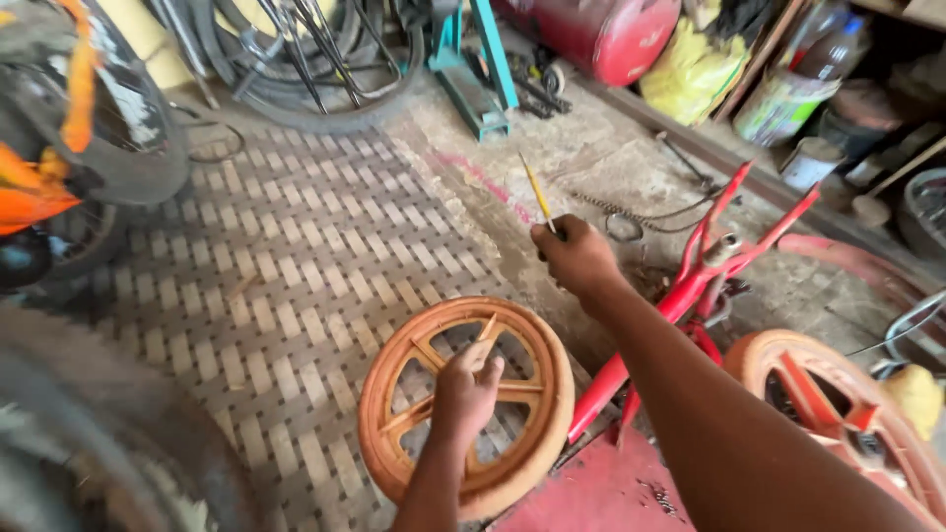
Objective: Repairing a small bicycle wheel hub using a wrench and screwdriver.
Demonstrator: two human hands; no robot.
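Orange wheel [465,406] of the little red bike frame [690,296] is your landmark here, lying flat on the woven mat [276,256] low in the head view, which is the only view you get. Your left hand [463,394] sits right over its spokes, fingers curled around what looks like a spoke or the hub area; the grip itself is partly hidden, so I can't say how firm it is. Your right hand [576,258] is up past the wheel's far rim, closed around a thin yellow-handled tool [537,192] that points away from you. A second orange wheel [838,414] is off to the right of the first, still by the frame, and a loose chain [631,212] lies on the concrete beyond your right hand. Risk-wise, I'd guess that skinny tool could slip out of a fist grip like that, and the wheel could skate on the mat if your left hand eases up. Fingers between spokes could get pinched too.
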